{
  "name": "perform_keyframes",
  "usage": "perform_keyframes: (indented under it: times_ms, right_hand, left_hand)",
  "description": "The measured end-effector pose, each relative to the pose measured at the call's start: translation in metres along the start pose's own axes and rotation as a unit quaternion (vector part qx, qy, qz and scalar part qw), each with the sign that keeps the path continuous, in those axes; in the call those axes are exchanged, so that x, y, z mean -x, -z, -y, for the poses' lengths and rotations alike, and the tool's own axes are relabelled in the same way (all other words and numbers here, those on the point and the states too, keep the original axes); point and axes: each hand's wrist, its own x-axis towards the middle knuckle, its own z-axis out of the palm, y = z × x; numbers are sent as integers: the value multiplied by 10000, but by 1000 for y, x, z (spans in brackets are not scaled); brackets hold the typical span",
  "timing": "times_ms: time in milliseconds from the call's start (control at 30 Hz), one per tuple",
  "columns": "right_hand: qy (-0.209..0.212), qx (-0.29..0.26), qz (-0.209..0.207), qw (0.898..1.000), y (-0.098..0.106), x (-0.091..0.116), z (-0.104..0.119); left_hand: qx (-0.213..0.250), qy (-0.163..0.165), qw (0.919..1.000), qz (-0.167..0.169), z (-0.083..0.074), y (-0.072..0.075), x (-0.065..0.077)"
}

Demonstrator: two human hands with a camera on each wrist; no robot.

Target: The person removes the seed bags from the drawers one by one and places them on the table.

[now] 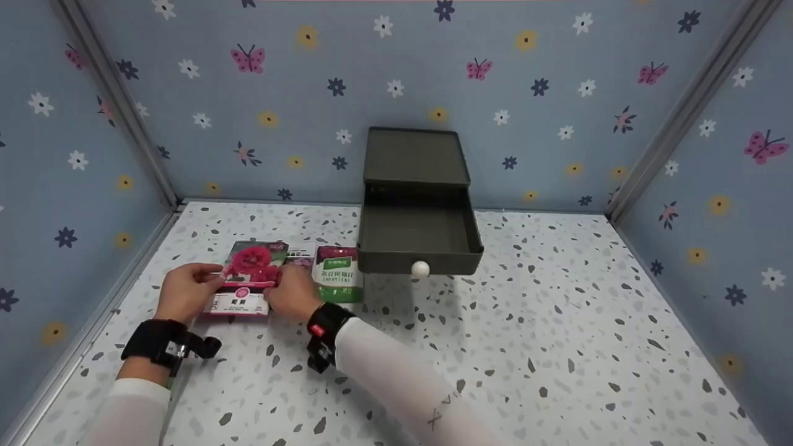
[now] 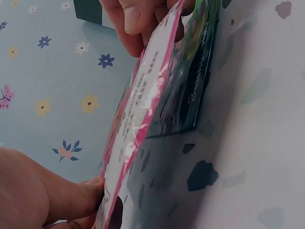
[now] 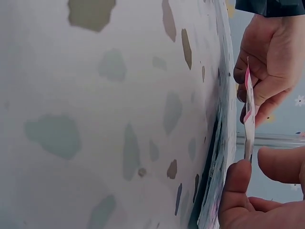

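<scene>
A flower seed packet (image 1: 253,266) with a large pink-red bloom and a white lower band is held between both hands. My left hand (image 1: 186,291) pinches its left edge between thumb and fingers. At the opposite edge, my right hand (image 1: 296,294) pinches it. Both wrist views show the packet side-on and lifted off the tabletop. Partly hidden behind the right hand lies a second packet (image 1: 302,252) with a pale top and pinkish flowers. Beside that, a green and white packet (image 1: 337,274) with a dark red top lies flat.
A dark olive box (image 1: 416,158) stands against the back wall with its drawer (image 1: 384,262) pulled out, a white round knob (image 1: 420,269) on its front. The speckled white tabletop (image 1: 545,334) is bounded by flower-patterned walls (image 1: 396,56).
</scene>
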Motion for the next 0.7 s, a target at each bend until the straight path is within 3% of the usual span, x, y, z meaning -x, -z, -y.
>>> perform_keyframes:
  times_ms: [233,467,700]
  right_hand:
    - [-172,-182,250,9994,-4,3,6]
    - [190,-501,475,9974,-7,5,6]
    - [153,-851,742,9935,-7,10,4]
  left_hand:
    - [113,190,9998,-10,6,7,-2]
    - [108,293,9995,-103,10,11,-4]
    - [-37,329,9992,-211,17,14,-8]
